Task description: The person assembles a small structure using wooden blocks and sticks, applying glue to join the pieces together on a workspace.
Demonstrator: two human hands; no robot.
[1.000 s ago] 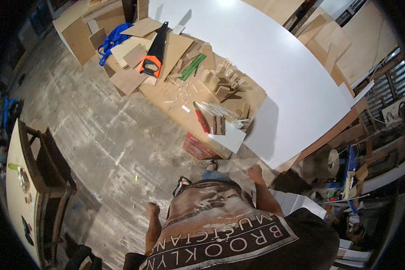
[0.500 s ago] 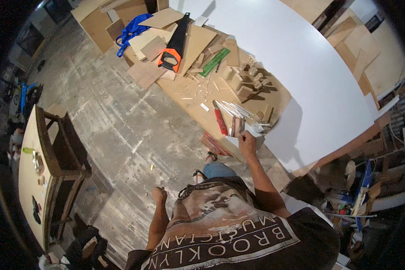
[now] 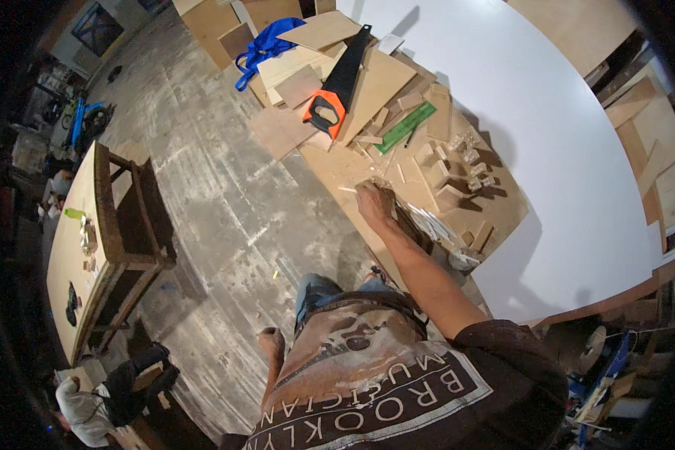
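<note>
My right hand (image 3: 376, 204) reaches over the near edge of the wooden worktable (image 3: 330, 180), fingers curled down at its surface. What they grip, if anything, is hidden. A thin white strip (image 3: 347, 189) shows beside its fingertips; I cannot tell whether they touch. Several white sticks (image 3: 431, 223) lie just right of my forearm, with a clear plastic bag (image 3: 465, 259) near them. Small wooden blocks (image 3: 450, 196) stand farther right. My left hand (image 3: 270, 341) hangs low by my side over the floor, its fingers curled in and their inside out of sight.
Ahead lie a handsaw (image 3: 337, 90) with an orange handle, plywood offcuts (image 3: 382, 82), a green strip (image 3: 406, 127) and a blue bag (image 3: 266, 49). A large white panel (image 3: 555, 165) spreads to the right. At left stands another table (image 3: 75, 247); a person (image 3: 86, 409) is low at the lower left.
My right hand has moved left and forward along the table edge, away from a small brownish block by the white sticks. The view has shifted; my left hand still hangs low.
</note>
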